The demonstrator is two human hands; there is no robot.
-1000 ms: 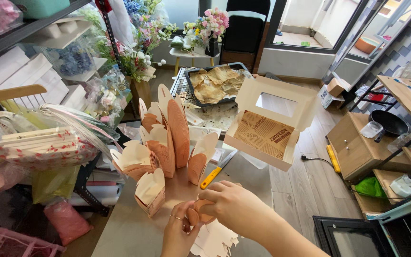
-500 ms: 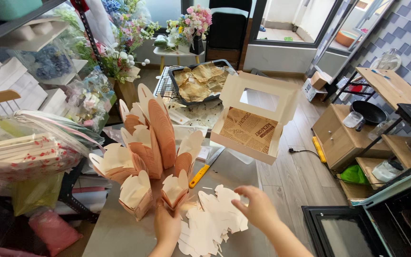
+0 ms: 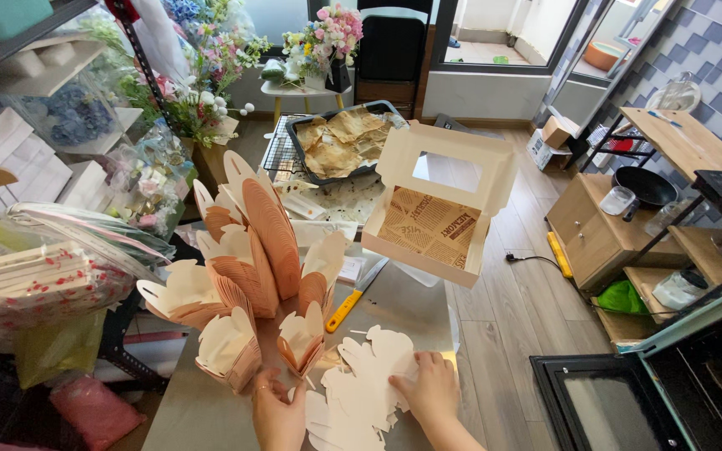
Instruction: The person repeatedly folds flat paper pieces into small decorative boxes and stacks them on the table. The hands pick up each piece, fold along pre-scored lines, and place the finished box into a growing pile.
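Left hand (image 3: pixel 277 411) bare, thin ring on one finger; right hand (image 3: pixel 429 388) bare; no sleeves visible

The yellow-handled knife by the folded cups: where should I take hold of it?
Grip the yellow handle of the knife, coming from the near side. The handle end points toward the hands, the blade points away toward the open box, and the folded cups crowd its left, so approach slightly from the right.

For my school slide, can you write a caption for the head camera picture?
Two bare hands, left and right, press on flat white paper cutouts beside folded pink petal cups.
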